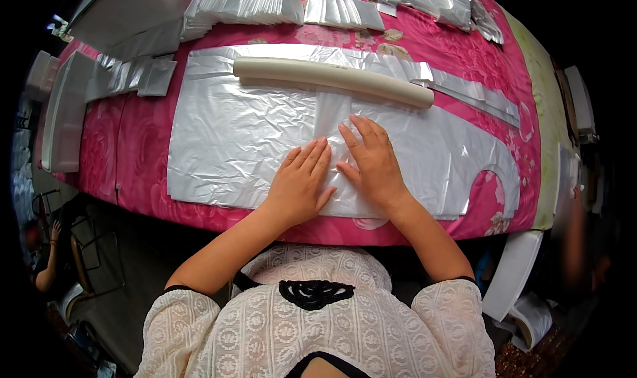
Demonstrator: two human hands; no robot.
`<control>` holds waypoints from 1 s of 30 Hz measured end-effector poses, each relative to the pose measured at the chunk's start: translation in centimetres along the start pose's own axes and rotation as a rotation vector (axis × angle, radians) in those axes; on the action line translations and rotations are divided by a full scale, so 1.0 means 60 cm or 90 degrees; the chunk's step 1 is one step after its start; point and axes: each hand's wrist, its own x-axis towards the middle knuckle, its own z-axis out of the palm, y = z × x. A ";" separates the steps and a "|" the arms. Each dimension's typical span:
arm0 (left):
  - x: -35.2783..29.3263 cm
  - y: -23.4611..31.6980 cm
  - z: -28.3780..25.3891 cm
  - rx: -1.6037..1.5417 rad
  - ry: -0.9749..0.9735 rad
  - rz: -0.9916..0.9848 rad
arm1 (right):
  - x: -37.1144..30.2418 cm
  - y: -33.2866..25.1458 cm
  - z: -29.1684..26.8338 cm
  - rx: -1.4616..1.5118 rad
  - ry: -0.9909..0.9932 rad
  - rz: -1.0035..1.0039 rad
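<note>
Silvery translucent plastic bags [219, 132] lie flat and wrinkled in a wide layer before me, with a curved cut-out at the right end. A narrow folded plastic strip [332, 116] runs from near the tube toward me, over the middle of the layer. My left hand [300, 184] rests palm down at the strip's left side, its fingers stretched and close together. On the strip's right side my right hand [373, 165] lies palm down with fingers spread. Neither hand grips anything visible. A long cream tube [332, 76] lies across the layer, just beyond my fingertips.
Rows of folded plastic bags [245, 6] stand at the table's back, and more folded bags [146, 76] lie at left beside a white bin [68, 112]. A pink flowered cloth [142, 152] covers the table. A person's arm [48, 272] shows at far left, a blurred arm [574, 235] at far right.
</note>
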 end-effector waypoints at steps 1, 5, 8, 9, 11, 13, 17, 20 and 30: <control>0.006 -0.005 -0.003 -0.014 0.022 0.013 | 0.004 0.018 0.003 0.021 -0.036 -0.071; 0.023 -0.014 -0.008 -0.022 0.072 0.033 | 0.021 0.040 -0.006 0.067 -0.117 -0.130; 0.028 -0.016 -0.005 0.013 0.074 0.033 | 0.026 0.053 -0.005 0.095 -0.120 -0.132; 0.028 -0.017 -0.001 0.026 0.072 0.033 | 0.028 0.055 -0.004 0.104 -0.119 -0.129; 0.030 -0.022 0.000 0.057 0.066 0.053 | 0.031 0.058 -0.002 0.123 -0.118 -0.123; 0.033 -0.029 -0.002 0.064 0.057 0.080 | 0.032 0.056 0.001 0.132 -0.085 -0.128; 0.018 -0.041 -0.008 -0.006 0.084 0.190 | 0.020 0.050 0.002 0.158 -0.074 -0.139; -0.009 -0.026 -0.026 -0.064 0.090 0.239 | -0.014 0.030 0.005 0.194 -0.051 -0.169; -0.025 -0.020 -0.018 -0.254 0.040 -0.032 | -0.026 0.011 -0.012 0.297 -0.107 0.108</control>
